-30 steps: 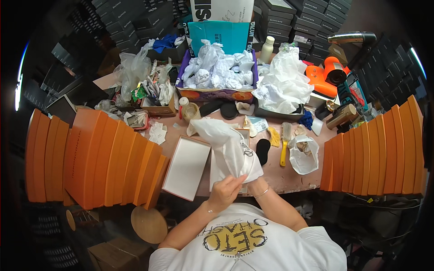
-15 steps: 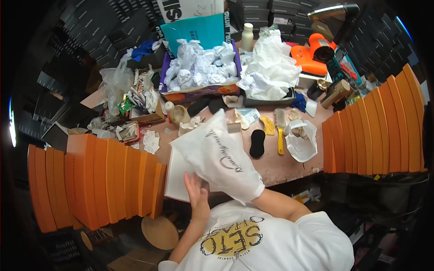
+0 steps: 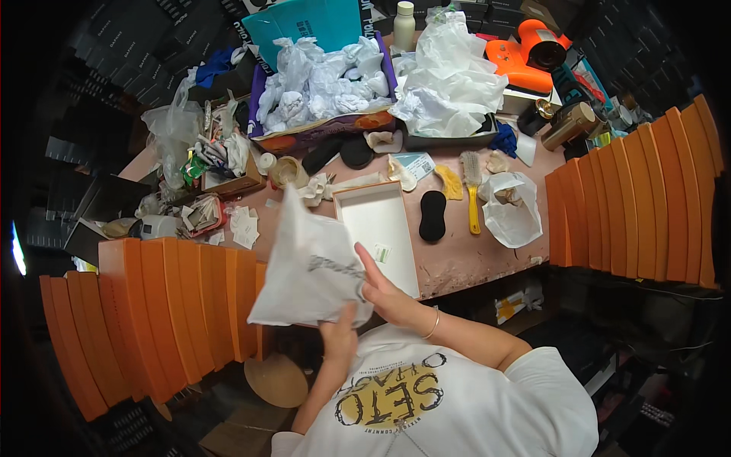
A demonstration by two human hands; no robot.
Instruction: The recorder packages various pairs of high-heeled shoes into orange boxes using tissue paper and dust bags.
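Note:
A soft white shoe bag point(image 3: 301, 266) with dark script lettering hangs tilted in front of me, left of the box. Its contents, if any, are hidden. My left hand point(image 3: 339, 335) is closed on the bag's lower edge, its fingers slightly blurred. Against the bag's right side rests my right hand point(image 3: 392, 301), its fingers stretched upward and apart from the thumb. Behind the bag lies an open shoe box point(image 3: 413, 251) with a white inside, an orange rim and a small label on its floor; the bag hides part of it.
Orange shoe boxes stand in rows at left point(image 3: 171, 305) and right point(image 3: 636, 206). A black insole-shaped pad point(image 3: 432, 216), a yellow-handled brush point(image 3: 473, 202) and a white plastic bag point(image 3: 512, 221) lie right of the box. A purple carton point(image 3: 327, 131) of crumpled paper stands behind.
The shoe bag has swung left and turned, uncovering much of the open box. My right hand has come out from under the bag to its side; my left hand now grips its lower edge.

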